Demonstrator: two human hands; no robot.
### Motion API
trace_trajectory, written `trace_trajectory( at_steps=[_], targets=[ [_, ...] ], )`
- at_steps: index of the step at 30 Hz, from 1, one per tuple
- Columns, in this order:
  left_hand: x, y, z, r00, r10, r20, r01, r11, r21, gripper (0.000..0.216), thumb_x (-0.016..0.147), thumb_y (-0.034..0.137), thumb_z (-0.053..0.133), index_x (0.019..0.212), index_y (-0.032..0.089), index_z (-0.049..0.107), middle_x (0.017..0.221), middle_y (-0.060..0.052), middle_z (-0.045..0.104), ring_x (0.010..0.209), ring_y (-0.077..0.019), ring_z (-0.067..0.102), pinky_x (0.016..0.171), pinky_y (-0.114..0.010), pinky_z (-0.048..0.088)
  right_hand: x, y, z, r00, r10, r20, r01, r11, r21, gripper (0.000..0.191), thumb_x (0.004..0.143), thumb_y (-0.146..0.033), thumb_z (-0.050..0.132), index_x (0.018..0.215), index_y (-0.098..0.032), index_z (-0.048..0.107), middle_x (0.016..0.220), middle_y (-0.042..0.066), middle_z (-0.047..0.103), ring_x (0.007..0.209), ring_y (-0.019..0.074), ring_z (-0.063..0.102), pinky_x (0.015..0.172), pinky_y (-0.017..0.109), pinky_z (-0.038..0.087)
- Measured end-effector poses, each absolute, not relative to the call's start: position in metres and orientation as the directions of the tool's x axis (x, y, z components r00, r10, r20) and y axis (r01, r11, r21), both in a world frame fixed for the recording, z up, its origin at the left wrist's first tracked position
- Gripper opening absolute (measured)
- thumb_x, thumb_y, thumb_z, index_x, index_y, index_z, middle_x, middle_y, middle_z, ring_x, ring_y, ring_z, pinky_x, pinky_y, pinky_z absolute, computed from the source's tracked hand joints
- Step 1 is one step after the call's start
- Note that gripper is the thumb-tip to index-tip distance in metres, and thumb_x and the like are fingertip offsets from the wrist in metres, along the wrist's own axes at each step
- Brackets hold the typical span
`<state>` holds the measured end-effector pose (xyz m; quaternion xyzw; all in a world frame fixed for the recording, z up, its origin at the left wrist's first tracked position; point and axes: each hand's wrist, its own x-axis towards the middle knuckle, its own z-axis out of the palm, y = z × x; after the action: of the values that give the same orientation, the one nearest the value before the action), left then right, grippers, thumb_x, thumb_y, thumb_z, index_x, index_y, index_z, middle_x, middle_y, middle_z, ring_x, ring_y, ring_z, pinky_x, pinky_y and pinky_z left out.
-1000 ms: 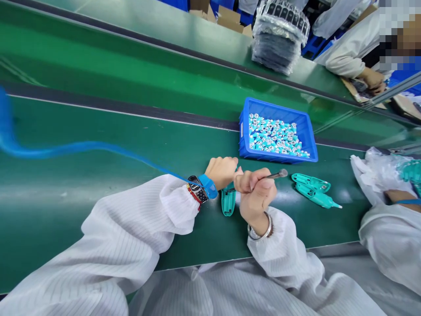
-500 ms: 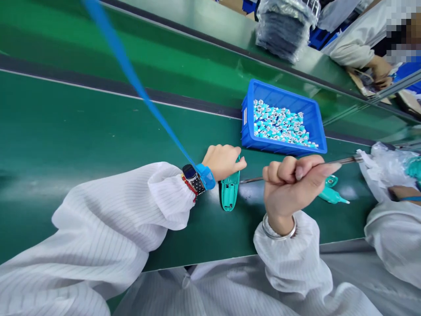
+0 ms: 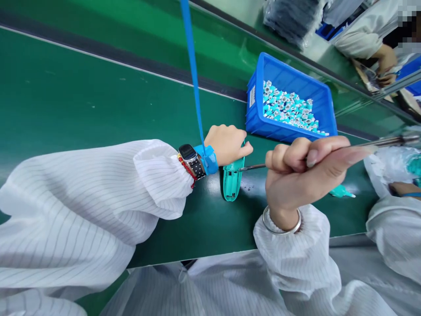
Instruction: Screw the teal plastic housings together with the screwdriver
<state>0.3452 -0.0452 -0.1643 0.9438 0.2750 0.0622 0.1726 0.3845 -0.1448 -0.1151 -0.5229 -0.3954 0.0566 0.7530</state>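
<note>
My left hand (image 3: 226, 144) is closed over the upper end of a teal plastic housing half (image 3: 232, 186), pressing it on the green bench. The housing lies open side up, with small dark parts inside, and its top is hidden by my fingers. My right hand (image 3: 304, 175) is wrapped round slim metal tweezers (image 3: 388, 141), thumb laid along them. Their thin tip points left and meets the housing's right edge, close to my left thumb. A blue wrist strap (image 3: 208, 160) with a cord circles my left wrist beside a watch.
Behind my hands a blue bin (image 3: 292, 128) holds many small teal-and-white parts. Another teal piece (image 3: 342, 191) lies right of my right wrist. A co-worker's sleeve (image 3: 394, 224) and a clear plastic bag (image 3: 390, 162) are at the right. Across the bench another person's hand (image 3: 386, 66) works.
The tweezers' back end has risen and come closer to the camera, with the tip at the housing's edge. The blue cord has swung right. The view has shifted slightly.
</note>
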Motion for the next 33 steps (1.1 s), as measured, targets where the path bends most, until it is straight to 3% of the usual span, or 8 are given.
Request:
trace_trajectory(
  at_steps=[10, 15, 22, 27, 33],
  targets=[
    [0.345, -0.045, -0.164, 0.841, 0.536, 0.071, 0.474, -0.794, 0.38, 0.04, 0.082, 0.039, 0.035, 0.085, 0.013, 0.066, 0.084, -0.012, 0.066, 0.082, -0.029, 0.061, 0.067, -0.036, 0.04, 0.385, -0.142, -0.116, 0.663, 0.497, 0.56, 0.408, 0.387, -0.827, 0.043, 0.092, -0.049, 0.024, 0.06, -0.022, 0.028, 0.052, -0.005, 0.005, 0.036, 0.0064, 0.01, 0.033, 0.018, 0.018],
    [0.345, -0.045, -0.165, 0.842, 0.536, 0.068, 0.473, -0.792, 0.385, 0.041, 0.082, 0.039, 0.035, 0.086, 0.013, 0.066, 0.084, -0.012, 0.066, 0.082, -0.0289, 0.061, 0.067, -0.036, 0.039, 0.386, -0.14, -0.117, 0.678, 0.493, 0.546, 0.348, 0.439, -0.828, 0.041, 0.093, -0.046, 0.028, 0.059, -0.022, 0.028, 0.05, -0.006, 0.008, 0.036, 0.0059, 0.01, 0.033, 0.017, 0.018],
    [0.346, -0.049, -0.166, 0.796, 0.602, 0.066, 0.517, -0.733, 0.442, 0.036, 0.078, 0.038, 0.039, 0.079, 0.014, 0.066, 0.08, -0.01, 0.065, 0.079, -0.0271, 0.061, 0.064, -0.034, 0.039, 0.376, -0.14, -0.11, 0.698, 0.512, 0.501, 0.315, 0.408, -0.857, 0.047, 0.09, -0.054, 0.025, 0.057, -0.02, 0.024, 0.052, -0.006, 0.006, 0.033, 0.0038, 0.013, 0.031, 0.017, 0.017],
    [0.346, -0.053, -0.163, 0.78, 0.625, 0.017, 0.544, -0.693, 0.473, 0.033, 0.076, 0.038, 0.042, 0.078, 0.016, 0.066, 0.081, -0.009, 0.066, 0.078, -0.0273, 0.061, 0.061, -0.033, 0.038, 0.366, -0.139, -0.111, 0.668, 0.504, 0.547, 0.349, 0.436, -0.829, 0.051, 0.087, -0.059, 0.032, 0.056, -0.019, 0.025, 0.051, -0.006, 0.01, 0.032, 0.002, 0.011, 0.03, 0.018, 0.016],
    [0.347, -0.054, -0.163, 0.792, 0.608, 0.056, 0.524, -0.724, 0.448, 0.036, 0.076, 0.039, 0.041, 0.08, 0.014, 0.067, 0.08, -0.01, 0.066, 0.079, -0.0268, 0.061, 0.063, -0.033, 0.04, 0.38, -0.156, -0.113, 0.702, 0.484, 0.522, 0.349, 0.404, -0.845, 0.042, 0.092, -0.049, 0.027, 0.06, -0.021, 0.026, 0.051, -0.006, 0.006, 0.034, 0.0049, 0.012, 0.032, 0.018, 0.018]
  ],
)
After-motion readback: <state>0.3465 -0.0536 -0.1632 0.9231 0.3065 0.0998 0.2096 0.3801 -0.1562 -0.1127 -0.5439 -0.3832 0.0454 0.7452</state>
